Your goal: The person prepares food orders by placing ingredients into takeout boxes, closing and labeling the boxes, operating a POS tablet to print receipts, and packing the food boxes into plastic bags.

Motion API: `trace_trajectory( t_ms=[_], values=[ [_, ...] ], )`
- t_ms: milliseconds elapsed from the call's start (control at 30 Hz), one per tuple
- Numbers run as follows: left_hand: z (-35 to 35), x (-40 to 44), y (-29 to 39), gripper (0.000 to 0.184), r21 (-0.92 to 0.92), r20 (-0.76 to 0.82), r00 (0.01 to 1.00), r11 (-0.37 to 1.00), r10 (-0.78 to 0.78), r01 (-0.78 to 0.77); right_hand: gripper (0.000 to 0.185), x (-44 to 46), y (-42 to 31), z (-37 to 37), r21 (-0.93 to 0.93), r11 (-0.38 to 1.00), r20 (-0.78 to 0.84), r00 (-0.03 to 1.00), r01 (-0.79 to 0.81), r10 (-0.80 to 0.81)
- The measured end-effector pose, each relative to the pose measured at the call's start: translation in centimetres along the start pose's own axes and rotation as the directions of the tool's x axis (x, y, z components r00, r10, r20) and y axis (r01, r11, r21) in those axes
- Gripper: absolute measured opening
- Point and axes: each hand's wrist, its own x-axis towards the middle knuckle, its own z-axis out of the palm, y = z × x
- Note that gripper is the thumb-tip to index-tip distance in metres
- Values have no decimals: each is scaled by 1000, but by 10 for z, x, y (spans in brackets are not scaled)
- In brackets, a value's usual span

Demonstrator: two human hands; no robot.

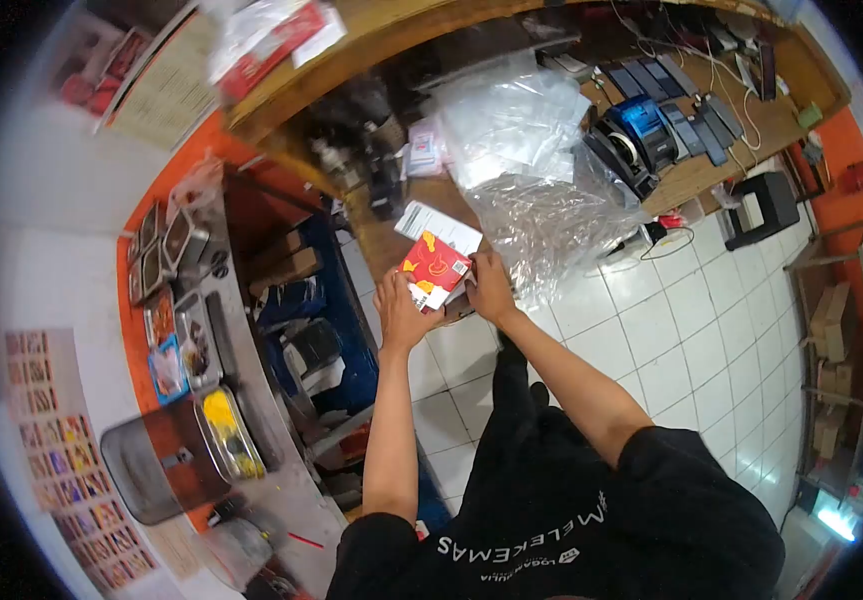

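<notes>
A red, yellow and white printed packet [435, 266] is held at the edge of the wooden desk [379, 247]. My left hand [403, 308] grips its lower left side, with fingers over its face. On the right side, my right hand [491, 287] has its fingers pressed on the packet's edge. Beyond the packet lies a white sheet or box with printed text [441, 226], partly covered by it. Clear plastic bags [521, 130] are heaped just to the right of these.
A blue and black device [641, 125] and several phones [651, 75] with cables stand on the desk's right side. A metal counter with trays and a yellow-filled container [223, 415] runs along the left. Shelves [836, 330] stand at the far right, beyond the tiled floor [681, 310].
</notes>
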Motion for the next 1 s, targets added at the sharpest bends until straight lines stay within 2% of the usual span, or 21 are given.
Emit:
trace_trajectory(
  t_ms=[33, 100, 133, 167, 233, 267, 300, 333, 367, 433, 467, 500, 600, 667, 733, 767, 800, 833, 900, 933, 1000],
  values=[
    [4, 14, 2, 79, 8, 22, 1000, 1000, 16, -16, 37, 6, -15, -18, 35, 994, -62, 992, -108, 110],
    [-2, 44, 12, 79, 96, 186, 981, 992, 59, -78, 37, -1, -24, -65, 69, 996, -35, 998, -56, 58],
    [-15, 70, 25, 77, -22, 313, 949, 999, 38, -33, 33, -4, -29, -93, 162, 982, 39, 995, -100, 95],
    [-12, 100, 35, 61, -190, 228, 961, 975, 158, -115, 31, -11, -24, -115, 130, 985, 100, 990, -114, 101],
    [-17, 195, 81, 46, -413, 164, 972, 906, 170, -89, 21, -8, -26, -157, 209, 910, 254, 918, -359, 304],
    [7, 247, 82, 40, -310, -94, 950, 898, 298, -312, 18, -7, -17, -171, 240, 855, 333, 866, -460, 373],
    [20, 304, 95, 47, -215, -173, 960, 942, 222, -257, 15, -6, -6, -182, 271, 804, 325, 837, -529, 441],
    [38, 364, 103, 59, -62, -12, 996, 994, -92, 91, 14, -4, 5, -189, 310, 740, 320, 798, -597, 511],
    [73, 416, 96, 78, -102, -174, 968, 981, -181, 165, 16, 0, 16, -200, 322, 756, 265, 820, -571, 507],
    [121, 486, 67, 76, 104, -255, 964, 993, 75, -50, 18, 14, 25, -220, 466, 618, 162, 747, -634, 645],
    [134, 500, 58, 73, 126, -196, 979, 992, 56, -31, 16, 22, 29, -229, 511, 608, 81, 738, -608, 670],
    [132, 503, 59, 69, 110, -125, 992, 994, 0, 14, 14, 36, 30, -240, 552, 606, -4, 725, -573, 689],
    [114, 489, 64, 60, 57, 48, 995, 995, -84, 81, 11, 81, 30, -254, 643, 551, -47, 691, -532, 722],
    [74, 459, 81, 53, -4, 148, 977, 987, -156, 158, 14, 129, 27, -251, 619, 604, -51, 741, -502, 669],
    [21, 412, 115, 47, -110, 240, 941, 956, -239, 271, 22, 181, 33, -244, 392, 801, -28, 864, -453, 503],
    [-2, 388, 132, 44, -218, 271, 928, 923, -256, 318, 27, 207, 28, -239, 356, 837, -19, 892, -416, 451],
    [-5, 368, 134, 29, -558, 234, 965, 797, -116, 231, 32, 233, 16, -232, 324, 869, -8, 918, -373, 397],
    [-7, 347, 137, 18, -821, 143, 990, 559, -1, 119, 41, 254, -6, -227, 346, 875, 12, 934, -339, 357],
    [-37, 312, 154, 15, -822, 225, 974, 531, -32, 207, 44, 270, -18, -205, 431, 852, 15, 946, -297, 323],
    [-50, 298, 158, 12, -817, 302, 952, 504, -40, 280, 44, 274, -18, -202, 324, 916, -6, 967, -239, 255],
    [-63, 280, 149, 11, -812, 274, 962, 534, -9, 236, 45, 287, 10, -203, 115, 978, -116, 976, -172, 185]
  ],
)
